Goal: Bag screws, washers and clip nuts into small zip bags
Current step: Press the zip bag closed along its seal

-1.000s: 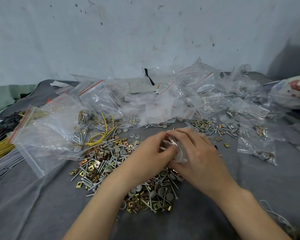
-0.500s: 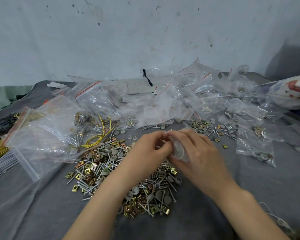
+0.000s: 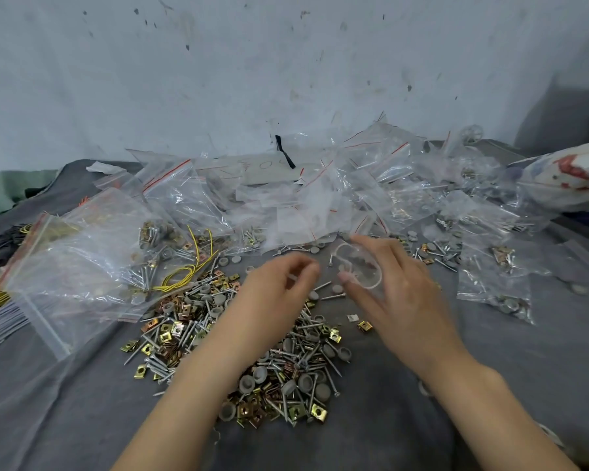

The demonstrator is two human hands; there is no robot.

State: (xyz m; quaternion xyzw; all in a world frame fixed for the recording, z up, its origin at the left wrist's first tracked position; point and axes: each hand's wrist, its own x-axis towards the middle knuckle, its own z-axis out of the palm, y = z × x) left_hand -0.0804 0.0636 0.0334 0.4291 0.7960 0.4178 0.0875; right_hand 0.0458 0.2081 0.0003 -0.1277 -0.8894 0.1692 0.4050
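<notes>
A loose pile of screws, grey washers and brass clip nuts (image 3: 252, 338) lies on the grey cloth under my forearms. My right hand (image 3: 398, 297) holds a small clear zip bag (image 3: 359, 266) between thumb and fingers, just beyond the pile. My left hand (image 3: 276, 294) hovers a short way to the left of that bag, apart from it, with its fingers curled. It is blurred, and a small pale speck sits near its fingertips. I cannot tell whether it holds anything.
A heap of empty zip bags (image 3: 320, 202) runs along the back by the wall. Large bags (image 3: 82, 256) and a yellow wire (image 3: 184, 277) lie on the left. Filled small bags (image 3: 493, 290) lie on the right, below a white patterned object (image 3: 572, 175).
My hands were together on the small bag. They have now drawn apart: the left has come off it to the left, and the right keeps the bag.
</notes>
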